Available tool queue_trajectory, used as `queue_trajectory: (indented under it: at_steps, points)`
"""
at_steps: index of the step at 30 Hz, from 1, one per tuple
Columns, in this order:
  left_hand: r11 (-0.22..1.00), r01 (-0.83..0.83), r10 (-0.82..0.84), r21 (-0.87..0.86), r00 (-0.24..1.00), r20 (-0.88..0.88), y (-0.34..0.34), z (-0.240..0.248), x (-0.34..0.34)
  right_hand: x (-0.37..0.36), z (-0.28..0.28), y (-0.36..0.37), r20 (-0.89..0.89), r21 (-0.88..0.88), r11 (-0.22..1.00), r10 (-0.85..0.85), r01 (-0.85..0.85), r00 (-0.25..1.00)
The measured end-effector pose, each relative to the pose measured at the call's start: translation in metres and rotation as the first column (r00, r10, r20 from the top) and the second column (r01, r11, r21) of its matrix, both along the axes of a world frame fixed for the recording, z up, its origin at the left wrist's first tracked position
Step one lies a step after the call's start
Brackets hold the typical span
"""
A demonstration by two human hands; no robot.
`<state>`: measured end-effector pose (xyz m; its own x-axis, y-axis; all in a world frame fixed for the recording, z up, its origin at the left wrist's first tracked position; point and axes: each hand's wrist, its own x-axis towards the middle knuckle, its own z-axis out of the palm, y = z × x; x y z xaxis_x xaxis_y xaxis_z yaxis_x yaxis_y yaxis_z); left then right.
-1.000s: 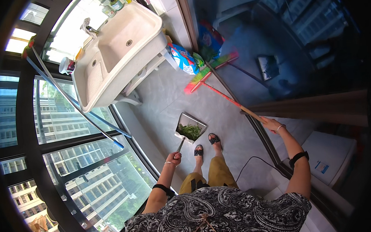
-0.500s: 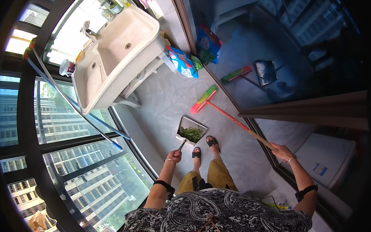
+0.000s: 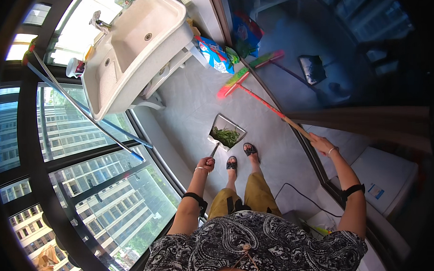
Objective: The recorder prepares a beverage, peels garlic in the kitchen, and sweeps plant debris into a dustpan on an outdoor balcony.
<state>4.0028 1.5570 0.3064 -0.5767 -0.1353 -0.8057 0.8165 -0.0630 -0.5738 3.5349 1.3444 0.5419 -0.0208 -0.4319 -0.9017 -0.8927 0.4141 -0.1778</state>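
My left hand (image 3: 206,163) is closed round the handle of a dustpan (image 3: 239,124), which rests on the grey floor in front of my feet. A heap of green leaves (image 3: 225,135) lies in the pan, with something whitish and crumpled at its handle side. My right hand (image 3: 322,144) grips the wooden end of a broom's long stick. The broom (image 3: 260,99) reaches away to the far left, its red and green bristle head beside the base of the dark glass door, beyond the pan.
A pale double sink (image 3: 143,57) stands at the far left, a blue and red bag (image 3: 214,54) on the floor beside it. Poles (image 3: 75,103) lean against the windows at left. Dark glass door (image 3: 290,47) at right mirrors the broom. A black cable (image 3: 302,195) curves near my right side.
The broom head has moved away from me and slightly left, toward the door's base. The dustpan sits a little higher in the picture, along with my feet, as the view has shifted.
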Motion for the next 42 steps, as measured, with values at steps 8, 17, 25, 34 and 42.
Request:
queue_trajectory:
  at_steps: [8, 17, 25, 34, 42]
  points:
    - [0.996, 0.075, -0.077, 0.042, 0.996, 0.05, -0.015, -0.017, 0.002, 0.062, 0.076, 0.208, 0.066, 0.217, 0.905, -0.387, 0.365, 0.92]
    - [0.992, 0.122, -0.122, 0.032, 0.992, -0.013, -0.017, -0.009, 0.025, 0.091, 0.149, 0.23, 0.03, 0.4, 0.695, -0.662, 0.598, 0.749]
    - [0.974, 0.225, -0.226, -0.038, 0.974, -0.032, 0.002, -0.009, 0.051, 0.118, 0.093, 0.235, 0.171, 0.267, 0.751, -0.653, 0.603, 0.738]
    - [0.99, 0.139, -0.141, -0.037, 0.989, -0.054, 0.025, -0.101, 0.061, 0.155, 0.109, 0.33, 0.414, 0.352, 0.821, -0.567, 0.449, 0.712]
    - [0.989, 0.143, -0.142, -0.024, 0.989, 0.047, 0.036, -0.016, 0.073, 0.163, 0.185, 0.293, 0.043, 0.388, 0.552, -0.811, 0.738, 0.584]
